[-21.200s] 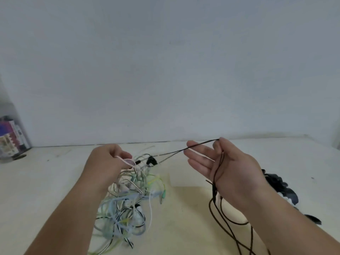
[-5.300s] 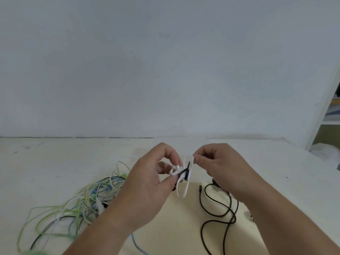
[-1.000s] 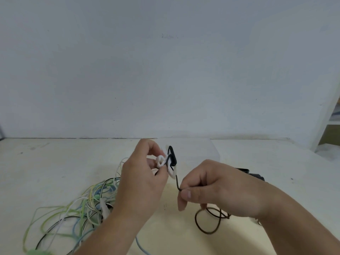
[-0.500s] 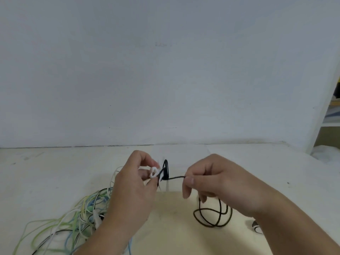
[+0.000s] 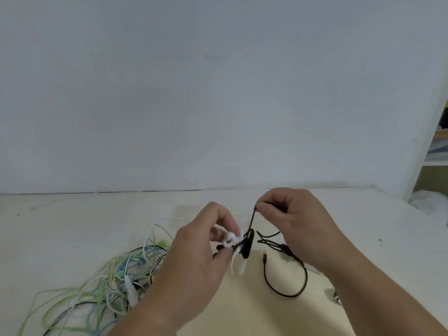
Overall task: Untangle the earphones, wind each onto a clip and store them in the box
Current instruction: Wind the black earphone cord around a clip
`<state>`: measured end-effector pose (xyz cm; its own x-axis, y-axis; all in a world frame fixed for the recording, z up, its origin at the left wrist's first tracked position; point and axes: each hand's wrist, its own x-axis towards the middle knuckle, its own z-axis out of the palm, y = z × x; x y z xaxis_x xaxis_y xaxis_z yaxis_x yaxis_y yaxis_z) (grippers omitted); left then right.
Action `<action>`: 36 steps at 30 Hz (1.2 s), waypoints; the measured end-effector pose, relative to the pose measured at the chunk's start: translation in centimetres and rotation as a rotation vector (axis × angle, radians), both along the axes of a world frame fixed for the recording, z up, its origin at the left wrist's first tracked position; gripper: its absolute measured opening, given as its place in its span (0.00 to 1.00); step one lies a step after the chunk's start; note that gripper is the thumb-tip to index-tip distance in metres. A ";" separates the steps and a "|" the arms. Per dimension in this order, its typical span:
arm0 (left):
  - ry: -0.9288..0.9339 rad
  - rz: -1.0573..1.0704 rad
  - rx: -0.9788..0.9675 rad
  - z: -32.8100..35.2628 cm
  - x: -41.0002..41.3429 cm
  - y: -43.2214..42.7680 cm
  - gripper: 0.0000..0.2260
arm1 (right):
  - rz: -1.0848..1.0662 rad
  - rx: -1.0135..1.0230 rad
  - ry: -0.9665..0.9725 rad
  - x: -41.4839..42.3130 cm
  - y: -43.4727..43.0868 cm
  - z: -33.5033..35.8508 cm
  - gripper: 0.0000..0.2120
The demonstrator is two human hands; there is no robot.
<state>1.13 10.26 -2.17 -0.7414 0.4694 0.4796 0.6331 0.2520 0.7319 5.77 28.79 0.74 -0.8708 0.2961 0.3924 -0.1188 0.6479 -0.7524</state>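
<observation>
The tangle [image 5: 109,282] of pale cords runs off the bottom-left edge and is partly hidden behind the left hand [image 5: 194,258]. That hand pinches the white clip [image 5: 238,265] above the table [image 5: 72,226]. Black cord [image 5: 247,246] wraps the clip, and its loose loop lies on the table under the right hand [image 5: 295,221], which pinches a taut strand. A shelf [image 5: 436,146] is cut off far right.

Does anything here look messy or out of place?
Only the knotted heap of green, white, blue and black earphone cables, left on the table. The black cable, partly wound on the white clip, trails a loose loop; nothing looks damaged.
</observation>
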 end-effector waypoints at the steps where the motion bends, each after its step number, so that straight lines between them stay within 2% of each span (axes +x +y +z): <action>1: -0.027 -0.028 0.010 0.1 0.1 0.0 0.15 | 0.001 -0.014 -0.021 -0.1 0.0 -0.2 0.09; 4: -0.113 -0.113 0.103 0.5 0.4 0.0 0.19 | 0.064 -0.005 -0.151 -0.3 -0.1 -0.6 0.10; 7: -0.192 -0.085 0.283 0.4 -0.2 0.0 0.22 | 0.227 0.070 -0.365 -0.3 -0.8 -0.8 0.18; 11: -0.121 0.094 0.338 0.0 -1.1 -0.1 0.21 | 0.455 0.088 -0.493 0.0 -2.3 -1.2 0.10; 15: -0.080 0.175 0.279 -0.4 -1.6 -0.1 0.15 | 0.516 0.061 -0.466 0.4 -2.2 -0.8 0.07; 20: 0.072 0.242 0.115 -0.7 -1.3 0.0 0.15 | 0.562 0.010 -0.440 1.1 -2.0 0.0 0.05; 25: 0.309 0.238 -0.075 -0.4 -1.3 -0.2 0.14 | 0.382 -0.063 -0.244 1.6 -1.3 1.0 0.06; 28: 0.350 0.234 -0.164 -0.4 -1.5 -0.4 0.17 | 0.235 0.015 -0.141 1.4 -1.2 1.2 0.07; 30: 0.361 0.226 -0.219 -0.4 -1.4 -0.5 0.20 | 0.196 0.014 -0.140 1.4 -1.0 1.2 0.07; 32: 0.381 0.219 -0.254 -0.3 -1.4 -0.6 0.24 | 0.249 -0.102 -0.223 1.5 -0.3 1.3 0.07; 36: 0.436 0.209 -0.272 0.5 -1.3 -0.6 0.27 | 0.405 -0.509 -0.315 1.7 0.6 1.4 0.04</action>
<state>-0.22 9.66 -1.69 -0.5921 0.4832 0.6449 0.7789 0.5483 0.3044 7.47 29.42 2.13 -1.0000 0.0055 0.0042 -0.0033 0.1592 -0.9872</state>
